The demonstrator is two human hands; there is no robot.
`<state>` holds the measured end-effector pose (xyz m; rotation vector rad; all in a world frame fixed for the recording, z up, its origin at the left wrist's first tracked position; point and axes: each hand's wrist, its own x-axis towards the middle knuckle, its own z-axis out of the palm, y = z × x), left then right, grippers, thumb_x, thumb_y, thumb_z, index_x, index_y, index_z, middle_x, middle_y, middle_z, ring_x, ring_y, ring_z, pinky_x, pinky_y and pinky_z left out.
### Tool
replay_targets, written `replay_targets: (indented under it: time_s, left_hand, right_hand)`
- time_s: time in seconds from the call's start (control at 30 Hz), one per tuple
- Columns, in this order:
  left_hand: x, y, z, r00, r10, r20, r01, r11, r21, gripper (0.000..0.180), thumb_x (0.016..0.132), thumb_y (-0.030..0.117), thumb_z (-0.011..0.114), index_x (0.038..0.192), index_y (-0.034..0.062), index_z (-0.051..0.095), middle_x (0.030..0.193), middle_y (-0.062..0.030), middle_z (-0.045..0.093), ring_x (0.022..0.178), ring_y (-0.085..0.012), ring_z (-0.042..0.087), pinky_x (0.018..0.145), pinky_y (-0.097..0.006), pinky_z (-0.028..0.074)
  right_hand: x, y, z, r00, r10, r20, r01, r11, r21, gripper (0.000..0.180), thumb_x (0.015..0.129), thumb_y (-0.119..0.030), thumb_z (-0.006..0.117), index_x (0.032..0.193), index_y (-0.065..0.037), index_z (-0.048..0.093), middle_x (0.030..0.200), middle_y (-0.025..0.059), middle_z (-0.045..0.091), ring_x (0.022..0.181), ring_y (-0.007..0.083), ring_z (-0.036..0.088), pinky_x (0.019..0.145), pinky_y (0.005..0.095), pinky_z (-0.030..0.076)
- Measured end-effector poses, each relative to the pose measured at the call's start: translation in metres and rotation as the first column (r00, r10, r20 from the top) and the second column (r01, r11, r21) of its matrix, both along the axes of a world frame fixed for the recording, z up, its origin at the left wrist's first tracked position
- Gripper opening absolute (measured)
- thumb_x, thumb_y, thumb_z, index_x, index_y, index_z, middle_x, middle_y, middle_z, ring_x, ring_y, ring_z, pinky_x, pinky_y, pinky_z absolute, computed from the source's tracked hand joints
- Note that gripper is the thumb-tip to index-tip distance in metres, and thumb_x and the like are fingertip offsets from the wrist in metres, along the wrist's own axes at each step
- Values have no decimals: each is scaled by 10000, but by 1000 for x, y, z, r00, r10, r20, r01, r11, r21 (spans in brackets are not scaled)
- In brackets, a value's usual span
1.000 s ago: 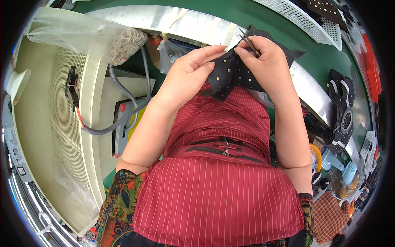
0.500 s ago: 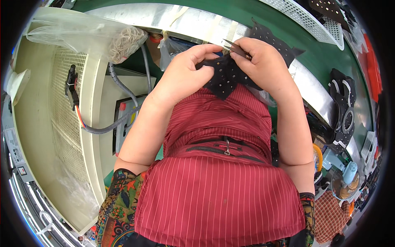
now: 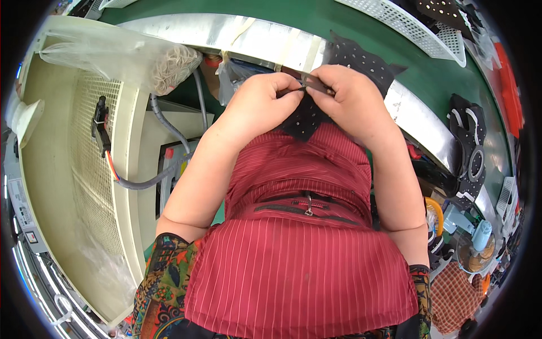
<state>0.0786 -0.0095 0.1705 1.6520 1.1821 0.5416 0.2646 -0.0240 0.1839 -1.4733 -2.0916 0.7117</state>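
Observation:
My left hand (image 3: 265, 101) is closed, its thumb and forefinger pinching a black fabric piece (image 3: 304, 123) dotted with small shiny studs. The fabric hangs below my fingertips, in front of the red striped apron (image 3: 299, 271). In my right hand (image 3: 353, 101) is a pair of thread snips (image 3: 317, 83), its dark blades pointing left toward the left fingertips. Both hands nearly meet at the fabric's upper edge; the exact spot between the fingertips is partly hidden. Another black studded piece (image 3: 361, 61) lies just beyond my right hand, across the metal edge.
A curved metal edge (image 3: 418, 116) borders the green work surface (image 3: 293, 14). White perforated baskets (image 3: 412, 25) stand at the far right. More black studded pieces (image 3: 468, 147) lie at right. On the left are a cream mesh-sided trough (image 3: 127, 209), a grey hose (image 3: 144, 183) and a bag of elastic bands (image 3: 175, 68).
My hands have drawn closer together, and the snips' blades have come down to the left fingertips. Less of the held fabric shows now. The view has shifted slightly.

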Motion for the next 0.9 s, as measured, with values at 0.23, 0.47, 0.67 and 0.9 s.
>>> replay_targets:
  time_s: [0.23, 0.47, 0.67, 0.9]
  left_hand:
    - [1, 1, 13, 992, -80, -100, 76, 996, -44, 214, 877, 129, 600, 1029, -7, 664, 817, -6, 666, 735, -62, 544, 659, -239, 459]
    - [-7, 1, -8, 962, 37, 270, 42, 959, -279, 313, 898, 65, 551, 1197, -25, 578, 992, -46, 656, 863, -79, 594, 768, -228, 492]
    - [-10, 0, -7, 907, 91, 411, 100, 901, -422, 385, 890, 23, 529, 1272, -21, 514, 1117, -75, 625, 969, -98, 592, 835, -233, 485]
    - [-11, -1, -6, 874, 118, 472, 124, 884, -451, 411, 890, 8, 521, 1300, -2, 494, 1142, -67, 617, 997, -103, 585, 859, -236, 477]
  right_hand:
    - [2, -2, 1, 999, -8, -45, 9, 999, 32, 166, 801, -167, 617, 922, -53, 626, 840, 139, 635, 790, 328, 613, 682, 400, 488]
    - [16, -5, 12, 986, -124, -112, 118, 991, -56, 197, 792, -160, 641, 944, -34, 628, 862, 134, 635, 805, 289, 614, 709, 360, 475]
    - [13, 6, 11, 980, -177, -91, 174, 984, -42, 189, 795, -167, 645, 901, -12, 627, 839, 131, 612, 795, 304, 590, 709, 372, 459]
    - [2, 11, 4, 973, -227, -31, 228, 973, 38, 187, 800, -185, 648, 874, -17, 619, 852, 125, 615, 803, 314, 590, 707, 389, 460]
